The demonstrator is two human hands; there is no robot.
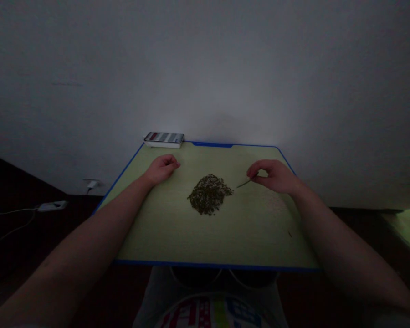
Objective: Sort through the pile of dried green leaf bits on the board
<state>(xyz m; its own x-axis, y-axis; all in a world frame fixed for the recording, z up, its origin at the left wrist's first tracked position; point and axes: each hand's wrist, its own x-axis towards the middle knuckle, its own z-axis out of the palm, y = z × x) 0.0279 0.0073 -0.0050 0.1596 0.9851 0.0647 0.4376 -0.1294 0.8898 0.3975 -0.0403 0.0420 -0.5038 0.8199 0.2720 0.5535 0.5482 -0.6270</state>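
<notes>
A loose pile of small dark brown-green grains or seeds (208,195) lies in the middle of a pale green tabletop (205,243) with blue edging. My right hand (273,176), to the right of the pile, pinches thin tweezers (243,184). Their tip points down-left and is close to the pile's right edge, where a few grains stick out. Left of the pile, my left hand (162,168) rests on the tabletop with its fingers curled in a loose fist, and nothing shows in it. Under my right wrist is a faint scatter of pale bits (274,202).
At the back left corner a phone (164,137) with a lit screen lies on a white box (164,144). A small dark sliver (289,234) lies near the right edge. The wall (212,73) rises behind the table. On the left are a plug (92,184) and a power strip (52,206).
</notes>
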